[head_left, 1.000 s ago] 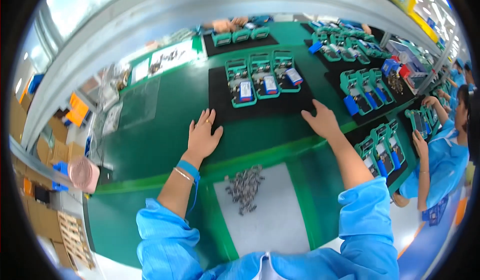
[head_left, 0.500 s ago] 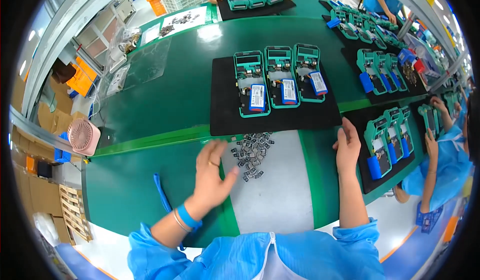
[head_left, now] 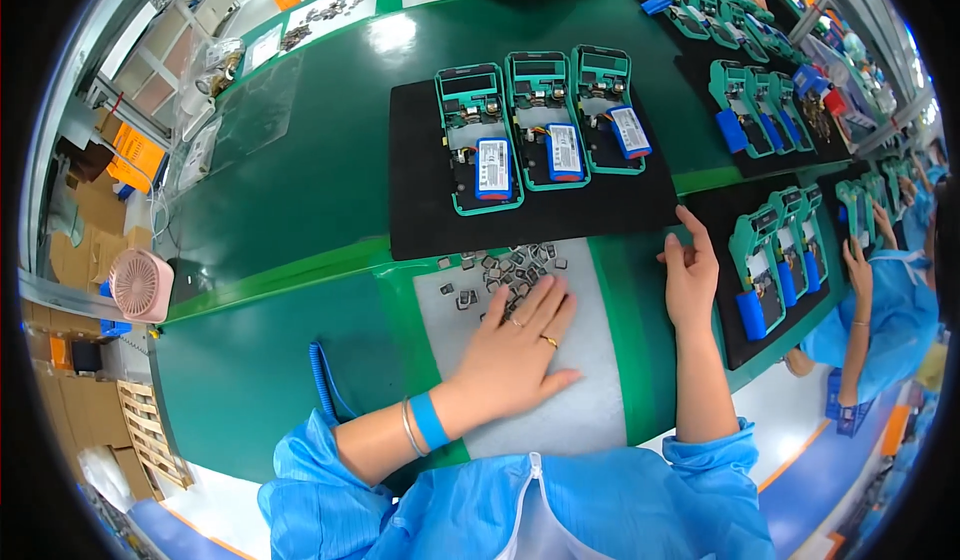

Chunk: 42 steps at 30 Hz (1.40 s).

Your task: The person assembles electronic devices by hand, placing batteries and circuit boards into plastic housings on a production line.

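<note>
Casings [head_left: 548, 115], three and green, lie insides-up on the black mat [head_left: 600, 212], presumably for easy reach. In the head view, small parts [head_left: 497, 272] sit near the mat's front edge, the pale sheet [head_left: 597, 375] likely making them easier to see; the left hand [head_left: 512, 358] lies spread over some. The right hand [head_left: 692, 285], fingers parted, seems empty beside the mat's near-right corner.
</note>
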Tool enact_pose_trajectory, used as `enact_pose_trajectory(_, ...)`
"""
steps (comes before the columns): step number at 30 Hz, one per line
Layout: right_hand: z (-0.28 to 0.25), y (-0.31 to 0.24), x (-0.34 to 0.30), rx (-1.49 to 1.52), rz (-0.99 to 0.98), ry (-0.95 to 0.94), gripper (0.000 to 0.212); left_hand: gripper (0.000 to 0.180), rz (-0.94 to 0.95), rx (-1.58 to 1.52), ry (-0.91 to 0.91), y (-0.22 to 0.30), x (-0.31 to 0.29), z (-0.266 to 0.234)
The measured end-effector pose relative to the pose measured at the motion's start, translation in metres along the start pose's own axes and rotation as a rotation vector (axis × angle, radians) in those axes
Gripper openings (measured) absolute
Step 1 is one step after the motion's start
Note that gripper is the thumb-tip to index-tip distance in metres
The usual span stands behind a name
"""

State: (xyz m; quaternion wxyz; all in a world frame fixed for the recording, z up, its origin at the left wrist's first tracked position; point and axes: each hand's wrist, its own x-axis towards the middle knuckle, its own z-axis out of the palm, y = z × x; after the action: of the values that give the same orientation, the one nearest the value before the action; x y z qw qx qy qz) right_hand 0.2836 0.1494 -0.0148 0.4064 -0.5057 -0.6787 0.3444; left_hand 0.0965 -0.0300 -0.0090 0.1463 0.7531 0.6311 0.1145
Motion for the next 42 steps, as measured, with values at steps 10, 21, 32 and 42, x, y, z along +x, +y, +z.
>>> enact_pose_trajectory(10,-0.006,0.01,0.026,-0.078,0.024,0.017,0.035,0.049,-0.475,0.063,0.776,-0.13,0.01,-0.062)
enact_pose_trajectory(21,-0.012,0.017,0.037,-0.015,0.014,-0.014,0.025,0.042,-0.619,-0.28,0.597,-0.101,-0.016,-0.057)
enact_pose_trajectory(32,-0.006,-0.038,-0.041,-0.088,-0.462,-0.547,0.016,0.062,-0.363,-0.115,0.751,-0.063,-0.006,-0.055)
enact_pose_trajectory(42,0.006,-0.05,-0.051,-0.42,-0.813,-0.775,0.029,0.053,-0.172,0.059,0.682,-0.062,0.039,-0.039)
